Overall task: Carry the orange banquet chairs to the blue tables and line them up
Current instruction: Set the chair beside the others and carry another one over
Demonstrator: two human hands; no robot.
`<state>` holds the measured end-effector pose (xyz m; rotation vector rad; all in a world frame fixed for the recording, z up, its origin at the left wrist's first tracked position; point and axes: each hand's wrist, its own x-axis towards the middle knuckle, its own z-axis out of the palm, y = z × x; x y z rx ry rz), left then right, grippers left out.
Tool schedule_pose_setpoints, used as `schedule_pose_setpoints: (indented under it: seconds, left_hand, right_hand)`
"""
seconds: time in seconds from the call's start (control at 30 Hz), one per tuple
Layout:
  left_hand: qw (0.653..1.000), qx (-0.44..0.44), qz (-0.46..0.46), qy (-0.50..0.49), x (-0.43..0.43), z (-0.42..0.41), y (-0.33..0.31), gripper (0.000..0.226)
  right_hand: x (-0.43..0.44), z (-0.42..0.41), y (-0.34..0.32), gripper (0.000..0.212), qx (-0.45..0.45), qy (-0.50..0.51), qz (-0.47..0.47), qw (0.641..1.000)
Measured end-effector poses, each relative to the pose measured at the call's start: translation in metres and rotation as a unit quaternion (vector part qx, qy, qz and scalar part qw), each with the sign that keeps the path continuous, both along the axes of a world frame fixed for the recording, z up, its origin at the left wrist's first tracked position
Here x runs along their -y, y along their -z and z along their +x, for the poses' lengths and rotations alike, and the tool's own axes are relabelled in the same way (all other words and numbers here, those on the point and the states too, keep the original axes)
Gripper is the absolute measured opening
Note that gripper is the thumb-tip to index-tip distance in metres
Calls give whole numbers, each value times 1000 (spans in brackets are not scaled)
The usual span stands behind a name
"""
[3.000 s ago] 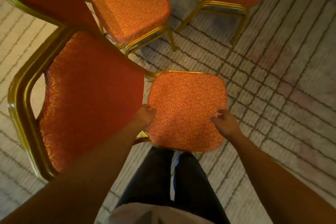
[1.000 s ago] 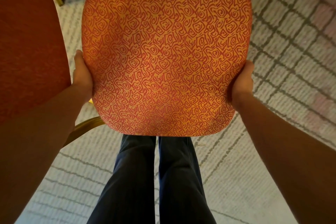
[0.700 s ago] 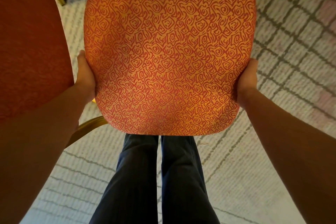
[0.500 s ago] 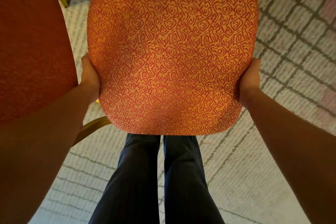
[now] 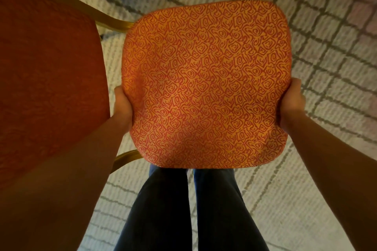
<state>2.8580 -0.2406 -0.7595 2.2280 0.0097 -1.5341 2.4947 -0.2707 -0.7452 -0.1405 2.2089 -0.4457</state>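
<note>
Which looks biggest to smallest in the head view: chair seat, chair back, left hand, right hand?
1. Chair seat and chair back: not ranked; the back looks nearer and is cut off by the frame.
2. Left hand and right hand: alike, both partly hidden by the seat.

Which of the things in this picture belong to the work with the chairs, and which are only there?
Belong to the job:
- orange chair, held up by its seat
- left hand, gripping the seat's left edge
- right hand, gripping the seat's right edge

Only there:
- patterned carpet
- the person's dark trousers
</note>
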Motion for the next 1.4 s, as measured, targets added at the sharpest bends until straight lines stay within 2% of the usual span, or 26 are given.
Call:
schedule_pose_setpoints:
  seconds: [0.17,0.3,0.47,0.63,0.77,0.83,0.9,1.1,1.23,1.33,1.4]
  left_hand:
    - [1000,-7,-24,18,14,-8,-46,64]
    - [999,2,-36,33,19,-21,-96,70]
    - [996,6,-61,59,28,-37,-162,70]
    - [991,15,-100,93,39,-59,-214,66]
    - [985,11,-135,105,37,-76,-247,70]
    - [984,7,-141,113,36,-87,-259,73]
    - [981,-13,-154,120,31,-98,-270,66]
    - [969,-33,-184,160,29,-111,-264,83]
    - [960,-54,-178,207,28,-122,-266,70]
    - [952,-36,-190,237,32,-127,-277,59]
    - [945,-18,-191,266,37,-126,-278,67]
  right_hand:
    - [-14,-11,-43,68,-12,36,-20,999]
    - [-19,-23,-88,77,-19,51,-38,998]
    - [-24,-38,-162,65,-6,71,-75,995]
    - [-40,-66,-206,89,13,106,-111,988]
    - [-59,-76,-255,75,3,104,-134,985]
    - [-68,-84,-270,71,7,106,-138,985]
    - [-78,-92,-285,68,14,106,-153,982]
    - [-120,-128,-280,91,-3,148,-193,970]
    - [-147,-112,-315,72,-25,176,-198,964]
    - [-169,-110,-302,88,-42,189,-193,962]
    - [-185,-105,-296,91,-53,207,-190,958]
